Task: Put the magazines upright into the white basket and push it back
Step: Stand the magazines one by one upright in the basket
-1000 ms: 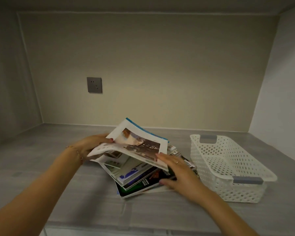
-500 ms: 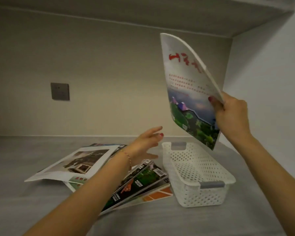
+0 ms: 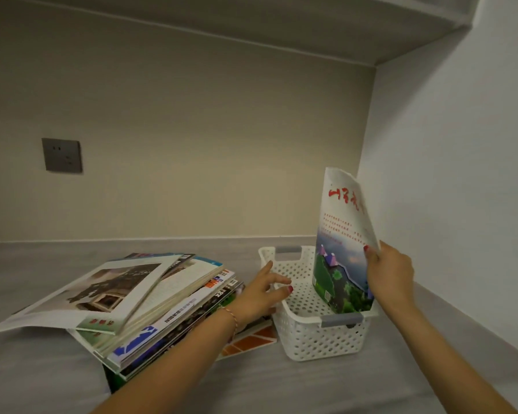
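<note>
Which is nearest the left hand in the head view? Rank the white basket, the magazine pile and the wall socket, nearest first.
From the left hand:
1. White basket, fingers at its left rim.
2. Magazine pile, under the wrist to the left; too close to the basket to separate confidently.
3. Wall socket, far left on the back wall.

I count one basket [image 3: 317,339], white, perforated, with two grey handles visible. One magazine [image 3: 340,249] stands in it. Beside it I see one stack [image 3: 150,306] of magazines; I make out at least six by their edges, though the lower ones overlap and I cannot fix an exact number. Two hands in view: left [image 3: 262,294], right [image 3: 391,276]. One wall socket [image 3: 62,155]. One bracelet [image 3: 231,316].
</note>
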